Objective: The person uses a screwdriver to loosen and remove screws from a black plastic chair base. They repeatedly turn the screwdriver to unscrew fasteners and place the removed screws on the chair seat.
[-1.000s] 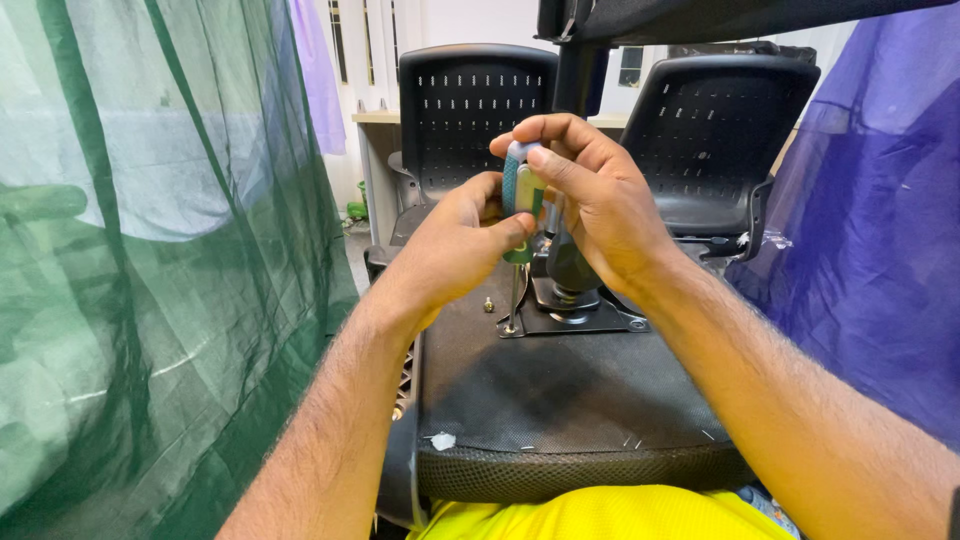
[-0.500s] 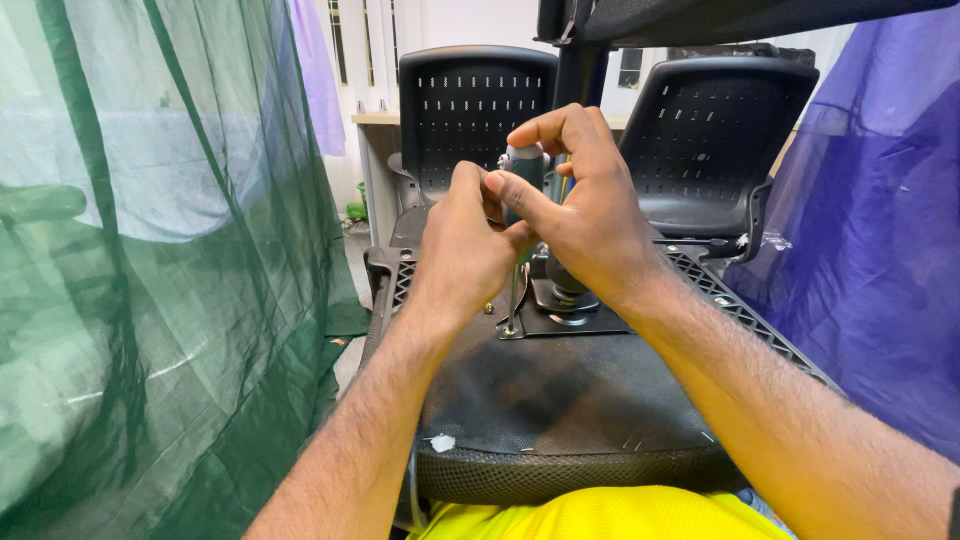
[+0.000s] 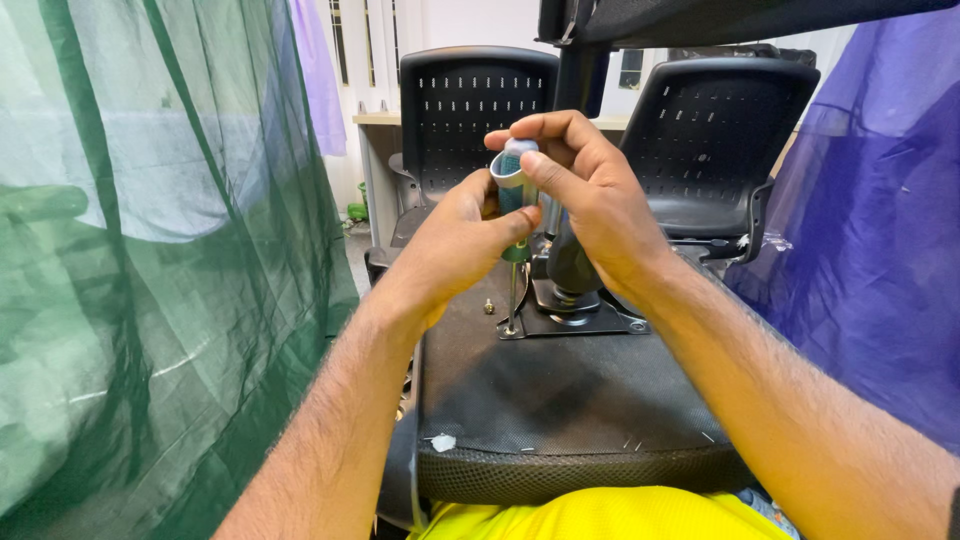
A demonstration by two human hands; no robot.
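A screwdriver (image 3: 513, 196) with a green and grey handle stands upright, its shaft tip on a screw at the corner of a black metal mounting plate (image 3: 590, 317). My right hand (image 3: 585, 200) grips the top of the handle. My left hand (image 3: 455, 245) pinches the lower part of the handle. The plate sits on the underside of an upturned black chair seat (image 3: 560, 400) resting against my lap. A loose bolt (image 3: 489, 306) stands on the seat just left of the shaft.
A green net curtain (image 3: 150, 270) hangs close on the left and a purple one (image 3: 870, 250) on the right. Two black perforated chair backs (image 3: 470, 110) stand behind the seat. A black part (image 3: 700, 15) hangs overhead.
Both hands have turned on the screwdriver handle, the left wrist rolling over and back. The seat shifted slightly. The screwdriver tip stays on the same screw.
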